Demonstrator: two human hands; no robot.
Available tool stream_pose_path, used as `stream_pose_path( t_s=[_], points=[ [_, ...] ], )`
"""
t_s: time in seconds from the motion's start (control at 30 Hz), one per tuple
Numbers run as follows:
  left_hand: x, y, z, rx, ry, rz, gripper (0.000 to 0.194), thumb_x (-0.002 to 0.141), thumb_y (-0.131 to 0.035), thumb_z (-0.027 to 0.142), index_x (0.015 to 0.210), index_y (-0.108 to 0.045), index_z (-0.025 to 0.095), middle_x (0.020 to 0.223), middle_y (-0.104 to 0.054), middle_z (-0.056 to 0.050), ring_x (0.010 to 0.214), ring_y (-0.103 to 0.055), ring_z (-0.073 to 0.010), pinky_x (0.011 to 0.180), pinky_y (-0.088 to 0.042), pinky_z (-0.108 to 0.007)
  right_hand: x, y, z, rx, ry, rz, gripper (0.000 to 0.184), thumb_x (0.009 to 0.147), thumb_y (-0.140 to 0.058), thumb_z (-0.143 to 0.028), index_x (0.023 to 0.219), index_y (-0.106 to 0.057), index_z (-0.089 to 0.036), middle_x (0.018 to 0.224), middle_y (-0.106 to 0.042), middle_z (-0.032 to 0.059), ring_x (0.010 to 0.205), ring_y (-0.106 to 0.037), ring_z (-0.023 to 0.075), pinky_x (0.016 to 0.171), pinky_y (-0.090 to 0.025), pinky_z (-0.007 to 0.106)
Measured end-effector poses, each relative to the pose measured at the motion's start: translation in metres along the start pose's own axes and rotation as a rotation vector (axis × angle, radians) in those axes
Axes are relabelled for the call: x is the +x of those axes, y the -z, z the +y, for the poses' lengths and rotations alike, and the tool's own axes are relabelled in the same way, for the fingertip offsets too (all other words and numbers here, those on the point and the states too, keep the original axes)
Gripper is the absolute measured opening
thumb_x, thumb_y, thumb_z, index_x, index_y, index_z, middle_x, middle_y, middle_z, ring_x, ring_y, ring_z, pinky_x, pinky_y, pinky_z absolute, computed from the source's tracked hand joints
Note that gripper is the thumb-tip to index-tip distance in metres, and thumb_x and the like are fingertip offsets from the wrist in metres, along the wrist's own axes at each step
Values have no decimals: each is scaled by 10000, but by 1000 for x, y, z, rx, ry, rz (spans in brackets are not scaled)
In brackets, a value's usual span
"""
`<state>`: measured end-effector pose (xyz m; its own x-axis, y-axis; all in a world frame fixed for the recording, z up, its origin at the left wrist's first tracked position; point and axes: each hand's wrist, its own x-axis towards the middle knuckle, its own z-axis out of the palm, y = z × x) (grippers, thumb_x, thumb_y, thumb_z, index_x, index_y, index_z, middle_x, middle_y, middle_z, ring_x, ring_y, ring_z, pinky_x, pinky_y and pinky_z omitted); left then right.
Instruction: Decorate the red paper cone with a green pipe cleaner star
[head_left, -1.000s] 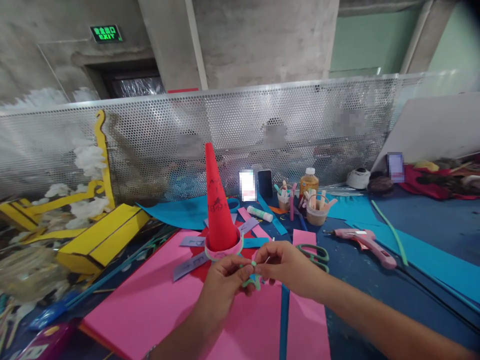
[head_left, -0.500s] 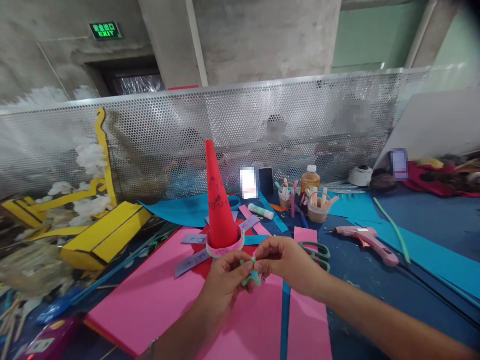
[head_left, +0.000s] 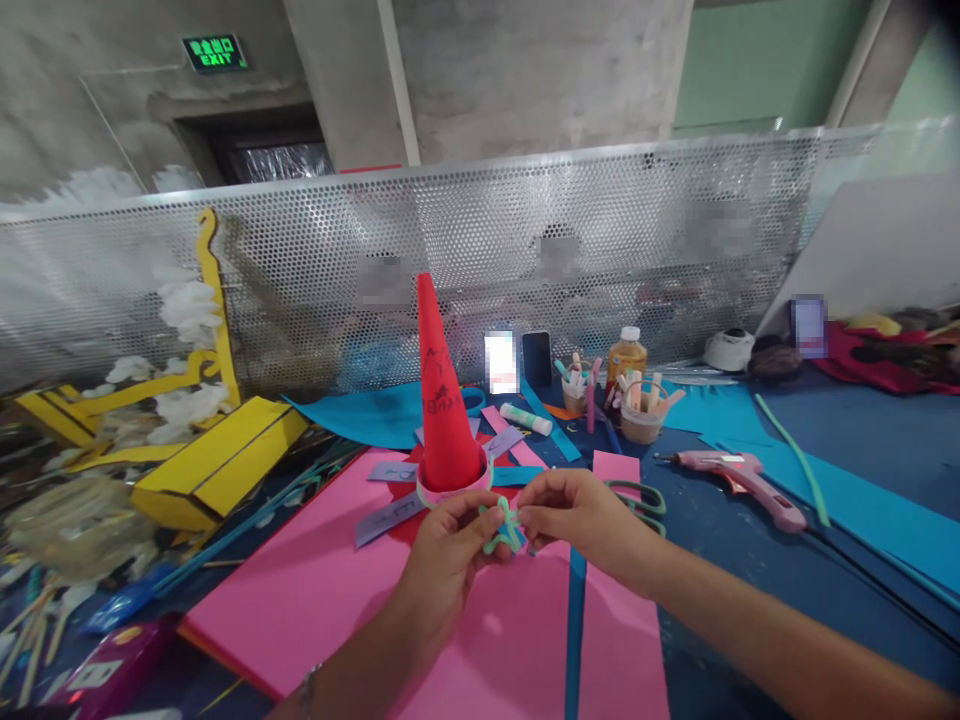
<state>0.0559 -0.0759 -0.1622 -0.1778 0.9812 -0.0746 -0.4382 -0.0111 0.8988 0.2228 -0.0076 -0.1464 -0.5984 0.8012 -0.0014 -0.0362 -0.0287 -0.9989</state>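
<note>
While the left hand pinches the green-and-blue piece, the right hand's fingertips close beside it.

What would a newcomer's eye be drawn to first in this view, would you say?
Probably the tall red cone, upright in a pink ring near the middle. Next, the bright pink sheet beneath both hands, then the yellow box-like piece on the left.

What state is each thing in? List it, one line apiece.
Left hand: pinching small green piece
Right hand: fingertips at small green piece
Red cone: upright
Bottle: upright, capped
Glue gun: lying on its side
Glue stick: lying down
Black phone: propped up, screen dark
Bright phone: screen lit
Exit sign: lit
Scissors: blades hidden
</note>
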Motion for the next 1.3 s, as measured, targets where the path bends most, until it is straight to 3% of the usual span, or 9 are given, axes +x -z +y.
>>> stream_pose_path(
  t_s=[0.53,0.97,1.2,1.3],
  points=[
    [3,3,-5,40,0,-42,438,545,-984,410,779,-719,152,669,-689,4,530,-628,-123,537,-518,-261,-1,0,2,-114,75,-25,224,710,-801,-341,784,-688,-164,666,-657,-12,602,-598,128,606,-489,278],
    [0,2,-1,223,-105,-21,473,549,-959,485,766,-701,153,636,-707,-14,498,-628,-144,543,-524,-281,-8,-9,4,-367,154,30,56,792,-701,-222,771,-674,-178,701,-702,1,632,-618,136,570,-461,239],
    [-2,0,0,301,-132,-39,386,600,-924,445,759,-717,160,646,-687,-15,570,-645,-169,596,-546,-298,-12,-10,-4,-548,194,57,51,750,-667,-150,728,-668,-196,671,-700,-11,608,-598,132,538,-419,231],
    [-1,5,-3,402,-214,-93,273,687,-867,384,805,-748,170,743,-719,-42,676,-658,-188,653,-542,-292,-13,-9,-6,-655,219,62,56,732,-668,-144,718,-668,-199,658,-689,-15,592,-579,131,543,-404,242]
  ],
)
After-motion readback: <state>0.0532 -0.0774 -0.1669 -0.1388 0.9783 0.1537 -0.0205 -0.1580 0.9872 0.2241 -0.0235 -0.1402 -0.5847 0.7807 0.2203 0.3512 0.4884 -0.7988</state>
